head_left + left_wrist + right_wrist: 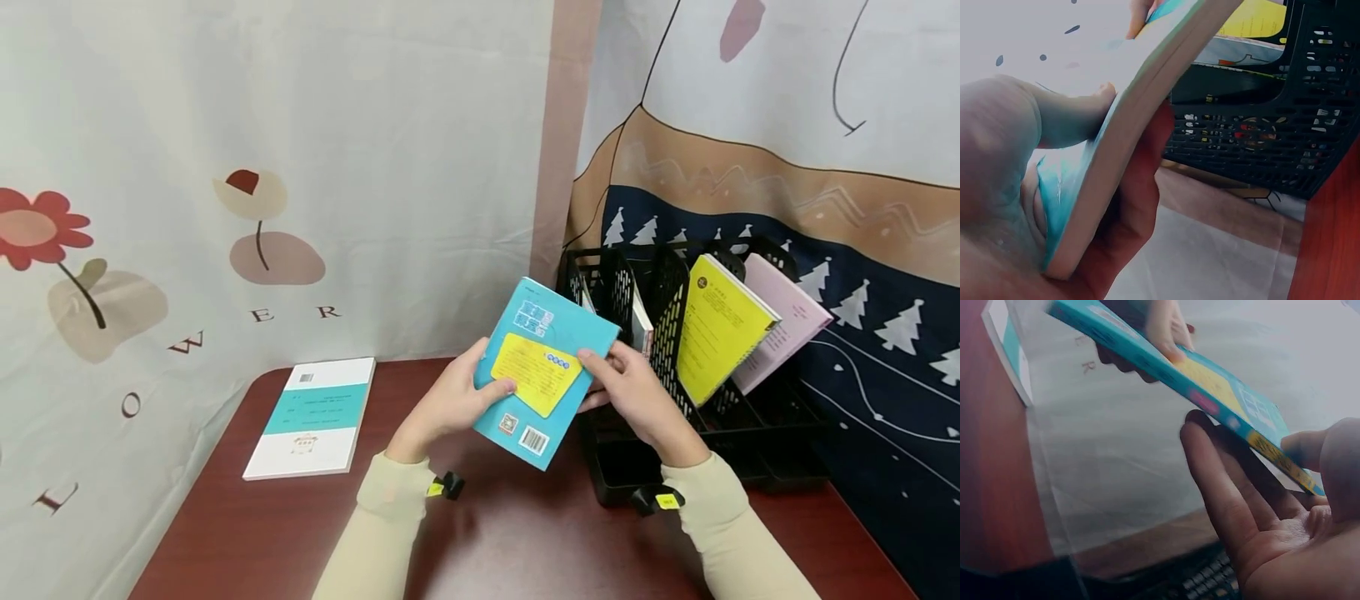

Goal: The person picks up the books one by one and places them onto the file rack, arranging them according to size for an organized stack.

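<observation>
A blue book (498,423) with a yellow panel on its cover is held tilted above the table between both hands. My left hand (455,398) grips its left edge, thumb on the cover and fingers behind, as the left wrist view shows along the page edges of the book (1129,134). My right hand (637,390) pinches the upper right side, thumb on top. In the right wrist view, fingers of the right hand (1272,531) extend beneath the book's spine (1210,407). Just right of the book stands a black file rack (667,292).
A yellow book (723,329) and a pink book (787,321) lean in the rack, with thinner volumes in its left slots. On the left of the dark red table (202,517) lies a white and teal book (311,417). Printed curtains (420,167) hang behind.
</observation>
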A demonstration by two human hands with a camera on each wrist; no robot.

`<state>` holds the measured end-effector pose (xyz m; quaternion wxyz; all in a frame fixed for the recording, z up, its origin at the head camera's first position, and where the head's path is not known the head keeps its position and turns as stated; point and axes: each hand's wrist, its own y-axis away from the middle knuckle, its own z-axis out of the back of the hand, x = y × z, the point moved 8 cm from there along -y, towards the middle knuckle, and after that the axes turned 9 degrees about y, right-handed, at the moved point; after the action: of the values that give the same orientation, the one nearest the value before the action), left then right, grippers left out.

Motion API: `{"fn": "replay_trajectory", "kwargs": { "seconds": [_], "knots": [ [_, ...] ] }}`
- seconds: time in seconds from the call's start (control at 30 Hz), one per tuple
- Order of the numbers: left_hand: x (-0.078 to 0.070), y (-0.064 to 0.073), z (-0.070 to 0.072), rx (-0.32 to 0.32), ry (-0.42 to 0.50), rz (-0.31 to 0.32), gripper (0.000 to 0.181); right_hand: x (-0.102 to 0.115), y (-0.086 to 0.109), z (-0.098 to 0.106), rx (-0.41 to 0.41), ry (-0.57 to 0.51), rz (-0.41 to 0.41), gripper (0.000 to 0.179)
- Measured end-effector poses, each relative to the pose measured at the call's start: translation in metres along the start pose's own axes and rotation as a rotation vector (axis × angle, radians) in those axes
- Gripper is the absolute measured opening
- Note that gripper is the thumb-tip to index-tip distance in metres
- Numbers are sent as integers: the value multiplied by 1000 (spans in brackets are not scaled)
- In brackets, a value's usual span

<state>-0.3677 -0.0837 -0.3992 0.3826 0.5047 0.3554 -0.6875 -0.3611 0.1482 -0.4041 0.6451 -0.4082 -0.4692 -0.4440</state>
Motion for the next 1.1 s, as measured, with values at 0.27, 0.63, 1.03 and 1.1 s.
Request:
{"fn": "replay_trajectory", "kwargs": {
  "seconds": [0.27,0.63,1.03,1.1],
  "knots": [
    [2,-3,-8,18,-15,22,48,6,5,12,44,14,33,54],
    [14,-7,-13,-7,-92,62,44,31,16,34,-90,98,148,45],
    [20,-13,-34,49,-91,34,38,49,42,100,-157,141,235,41],
    [21,-13,-39,69,-115,29,37,51,47,114,-188,128,239,33]
  ]
}}
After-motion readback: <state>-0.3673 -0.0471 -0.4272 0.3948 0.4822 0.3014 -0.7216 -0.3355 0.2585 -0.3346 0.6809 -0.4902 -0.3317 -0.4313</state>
